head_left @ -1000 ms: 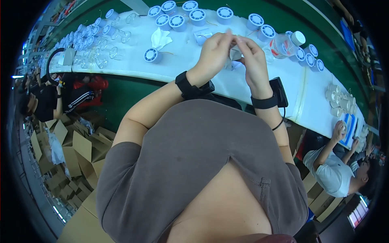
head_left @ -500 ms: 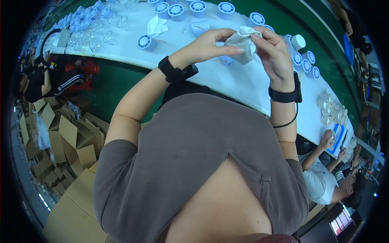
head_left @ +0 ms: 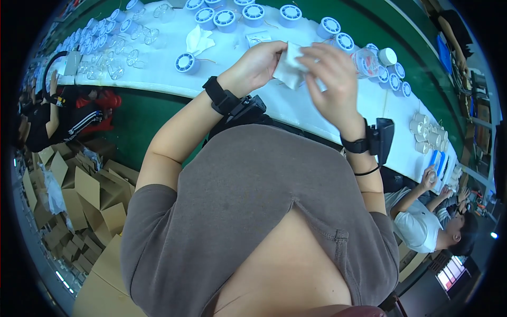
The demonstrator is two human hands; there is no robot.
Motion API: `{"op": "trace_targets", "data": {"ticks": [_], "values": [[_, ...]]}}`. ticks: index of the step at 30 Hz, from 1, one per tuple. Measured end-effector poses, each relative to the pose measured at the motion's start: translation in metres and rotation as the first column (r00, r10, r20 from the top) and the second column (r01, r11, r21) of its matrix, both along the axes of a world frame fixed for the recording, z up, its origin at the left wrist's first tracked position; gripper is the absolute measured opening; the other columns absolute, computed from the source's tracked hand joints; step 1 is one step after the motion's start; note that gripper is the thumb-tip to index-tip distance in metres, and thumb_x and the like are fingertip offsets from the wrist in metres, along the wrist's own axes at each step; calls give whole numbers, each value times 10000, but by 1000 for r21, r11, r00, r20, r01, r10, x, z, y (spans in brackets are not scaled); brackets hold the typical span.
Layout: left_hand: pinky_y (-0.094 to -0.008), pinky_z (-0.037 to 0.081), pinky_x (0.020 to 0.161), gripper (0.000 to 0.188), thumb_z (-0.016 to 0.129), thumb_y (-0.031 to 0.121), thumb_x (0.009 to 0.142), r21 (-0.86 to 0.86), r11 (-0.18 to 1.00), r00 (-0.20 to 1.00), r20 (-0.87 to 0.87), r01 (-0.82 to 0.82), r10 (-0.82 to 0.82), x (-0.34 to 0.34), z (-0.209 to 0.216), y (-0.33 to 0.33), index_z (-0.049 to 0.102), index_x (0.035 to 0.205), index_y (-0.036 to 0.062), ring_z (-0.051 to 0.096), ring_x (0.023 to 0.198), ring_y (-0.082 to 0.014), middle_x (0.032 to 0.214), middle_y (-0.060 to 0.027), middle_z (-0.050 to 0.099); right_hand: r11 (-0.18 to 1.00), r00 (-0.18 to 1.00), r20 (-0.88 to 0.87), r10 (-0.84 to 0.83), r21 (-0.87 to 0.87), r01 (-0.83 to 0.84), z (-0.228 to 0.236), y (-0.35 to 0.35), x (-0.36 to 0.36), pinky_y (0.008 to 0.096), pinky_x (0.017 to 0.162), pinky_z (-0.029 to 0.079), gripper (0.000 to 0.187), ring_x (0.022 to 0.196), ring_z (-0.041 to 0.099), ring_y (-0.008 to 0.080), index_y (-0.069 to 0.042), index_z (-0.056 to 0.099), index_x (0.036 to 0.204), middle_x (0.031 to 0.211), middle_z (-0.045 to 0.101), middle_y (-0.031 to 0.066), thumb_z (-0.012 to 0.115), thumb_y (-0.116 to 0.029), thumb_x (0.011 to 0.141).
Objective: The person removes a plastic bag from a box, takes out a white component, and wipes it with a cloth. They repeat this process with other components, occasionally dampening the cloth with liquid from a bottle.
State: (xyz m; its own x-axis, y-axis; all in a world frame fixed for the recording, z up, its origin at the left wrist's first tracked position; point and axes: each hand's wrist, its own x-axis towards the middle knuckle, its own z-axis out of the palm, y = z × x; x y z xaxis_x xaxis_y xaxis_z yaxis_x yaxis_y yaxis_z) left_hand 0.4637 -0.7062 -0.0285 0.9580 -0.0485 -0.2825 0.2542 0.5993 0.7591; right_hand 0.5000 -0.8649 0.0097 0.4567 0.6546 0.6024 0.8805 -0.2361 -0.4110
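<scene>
A folded white cloth [head_left: 288,72] is pinched at its left edge by my left hand [head_left: 257,64], above the white-covered table. My right hand [head_left: 334,79] is at the cloth's right side, blurred by motion, with its fingers stretched out and the thumb apart. Its fingertips overlap the cloth; whether they touch it I cannot tell. Just beyond my hands a white-blue cylindrical part [head_left: 257,38] lies on its side. A single round blue-white part with a slotted top [head_left: 186,63] stands left of my left hand, near a crumpled white cloth [head_left: 199,40].
Several more slotted round parts [head_left: 253,15] stand along the far side of the table [head_left: 158,79]. A clear jar [head_left: 365,62] stands right of my right hand. Clear glass-like pieces [head_left: 115,67] gather at left, white cups [head_left: 422,129] at right. Co-workers sit on both sides; open cardboard boxes [head_left: 87,187] fill the lower left.
The cloth, bunched between both hands before, now hangs flatter from my left hand. My right hand has moved left and down, its fingers loosened from the cloth. My left hand has shifted slightly left.
</scene>
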Motion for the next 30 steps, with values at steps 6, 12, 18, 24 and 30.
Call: {"op": "trace_targets", "data": {"ticks": [6, 12, 18, 24, 30], "values": [[-256, 432, 685, 194, 441, 153, 832, -327, 945, 989, -146, -22, -28, 2, 5, 10, 549, 888, 1, 548, 793, -131, 891, -65, 574, 996, 995, -46, 86, -23, -87, -11, -18, -6, 317, 777, 407, 150, 880, 540, 220, 1, 566, 851, 914, 580, 99, 536, 12, 705], [-244, 427, 686, 176, 482, 151, 819, 65, 996, 998, 6, -62, 62, -8, -16, 20, 550, 887, 4, 541, 808, -127, 881, -56, 575, 600, 717, -580, -387, 432, 674, -74, -81, 31, 370, 856, 352, 430, 950, 495, 253, 15, 441, 1055, 1028, 512, 138, 633, -109, 691], [-239, 425, 691, 213, 490, 143, 816, 326, 945, 974, -221, 19, 57, -15, -43, 27, 532, 943, -24, 543, 815, -131, 880, -62, 570, 784, 720, -559, -411, 186, 592, -128, -79, 69, 382, 885, 318, 740, 1051, 407, 275, -1, 333, 1169, 1116, 436, 146, 733, -218, 585], [-279, 435, 744, 271, 424, 165, 847, 67, 996, 971, -230, -53, 67, -16, -30, 27, 485, 996, -53, 541, 854, -164, 947, -96, 546, 931, 913, -209, -349, -192, 312, -72, -63, 54, 392, 846, 330, 701, 1045, 398, 287, -75, 396, 1160, 1115, 423, 144, 722, -204, 553], [-301, 428, 801, 286, 391, 172, 858, -46, 998, 986, -166, -31, 23, -22, -4, 17, 470, 1003, -61, 536, 882, -178, 972, -116, 534, 876, 932, 257, -254, -348, 335, -34, -51, 45, 391, 836, 301, 617, 997, 418, 280, -208, 475, 1105, 1063, 443, 125, 690, -139, 530]]}}
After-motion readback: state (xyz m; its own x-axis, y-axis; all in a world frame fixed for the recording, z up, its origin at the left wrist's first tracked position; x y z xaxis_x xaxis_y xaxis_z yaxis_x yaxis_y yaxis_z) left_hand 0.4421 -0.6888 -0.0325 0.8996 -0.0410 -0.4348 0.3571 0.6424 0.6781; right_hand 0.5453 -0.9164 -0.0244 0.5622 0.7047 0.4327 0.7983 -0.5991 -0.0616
